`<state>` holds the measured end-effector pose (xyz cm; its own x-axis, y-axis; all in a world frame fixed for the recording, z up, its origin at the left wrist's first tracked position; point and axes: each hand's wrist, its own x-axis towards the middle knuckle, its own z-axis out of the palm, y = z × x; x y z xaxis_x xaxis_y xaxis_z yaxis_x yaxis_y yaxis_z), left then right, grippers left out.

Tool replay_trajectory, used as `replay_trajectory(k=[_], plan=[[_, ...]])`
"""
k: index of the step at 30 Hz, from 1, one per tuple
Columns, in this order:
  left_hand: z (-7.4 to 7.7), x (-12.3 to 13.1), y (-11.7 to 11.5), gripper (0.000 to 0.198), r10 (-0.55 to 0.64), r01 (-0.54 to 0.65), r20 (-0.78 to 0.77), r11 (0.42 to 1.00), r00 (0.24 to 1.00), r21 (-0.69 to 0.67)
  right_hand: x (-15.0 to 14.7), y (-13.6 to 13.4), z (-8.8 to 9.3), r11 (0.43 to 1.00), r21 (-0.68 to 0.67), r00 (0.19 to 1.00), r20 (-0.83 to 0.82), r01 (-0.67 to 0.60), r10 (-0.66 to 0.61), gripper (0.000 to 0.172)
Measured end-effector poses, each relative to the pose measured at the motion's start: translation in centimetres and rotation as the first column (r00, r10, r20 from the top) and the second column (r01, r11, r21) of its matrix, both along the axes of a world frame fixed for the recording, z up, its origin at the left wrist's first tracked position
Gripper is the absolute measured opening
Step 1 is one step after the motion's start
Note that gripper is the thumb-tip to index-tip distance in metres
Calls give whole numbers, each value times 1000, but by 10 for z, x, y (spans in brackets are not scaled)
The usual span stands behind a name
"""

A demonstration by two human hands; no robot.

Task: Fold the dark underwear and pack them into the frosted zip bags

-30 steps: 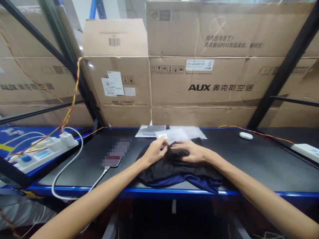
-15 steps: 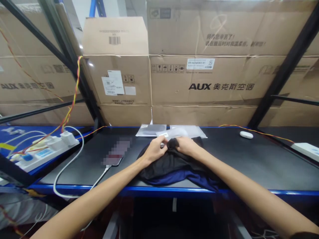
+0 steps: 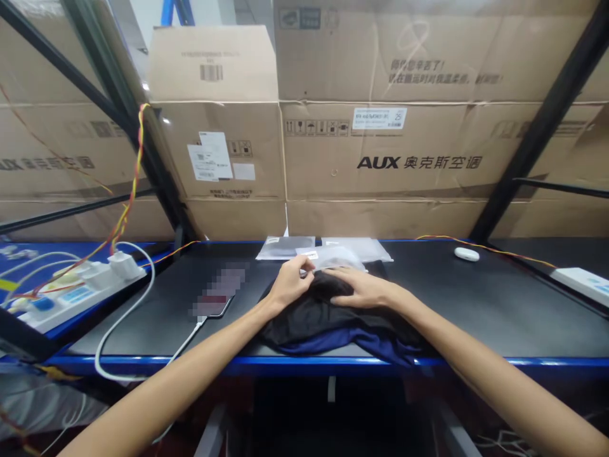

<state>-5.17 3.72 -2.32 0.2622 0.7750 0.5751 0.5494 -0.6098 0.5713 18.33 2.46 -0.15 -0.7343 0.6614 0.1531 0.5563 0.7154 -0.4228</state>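
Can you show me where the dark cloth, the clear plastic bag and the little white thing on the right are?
dark cloth (image 3: 328, 317), head view, on its black middle fold.
clear plastic bag (image 3: 340, 256), head view, on its top face.
small white object (image 3: 467, 254), head view, on its centre.

Person, own body, head view.
- Left forearm (image 3: 190, 374): bare from the picture's lower edge at 7 o'clock to the wrist; no sleeve, watch or band visible.
- Right forearm (image 3: 476, 374): bare from 5 o'clock to the wrist; no sleeve visible.
- Left hand (image 3: 289, 284): ungloved, no rings seen.
- Right hand (image 3: 364, 289): ungloved, no rings seen.
- Rest of the body: out of view.
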Motion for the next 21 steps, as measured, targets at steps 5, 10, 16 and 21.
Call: replay_trajectory(k=[5,10,16,21], plan=[[0,0,0,7,-44,44,17,999,999,-17,-12,9,-2,996,83,1000,-15,14,-13,46],[0,0,-2,7,-67,68,53,997,996,-29,-33,19,6,948,169,939,172,270,-298,31],[-1,0,-1,10,-89,88,29,996,996,16,-59,22,3,884,226,863,220,409,-455,32],[1,-2,0,9,-24,24,8,999,1000,24,-41,11,13,944,163,933,178,286,-313,49]])
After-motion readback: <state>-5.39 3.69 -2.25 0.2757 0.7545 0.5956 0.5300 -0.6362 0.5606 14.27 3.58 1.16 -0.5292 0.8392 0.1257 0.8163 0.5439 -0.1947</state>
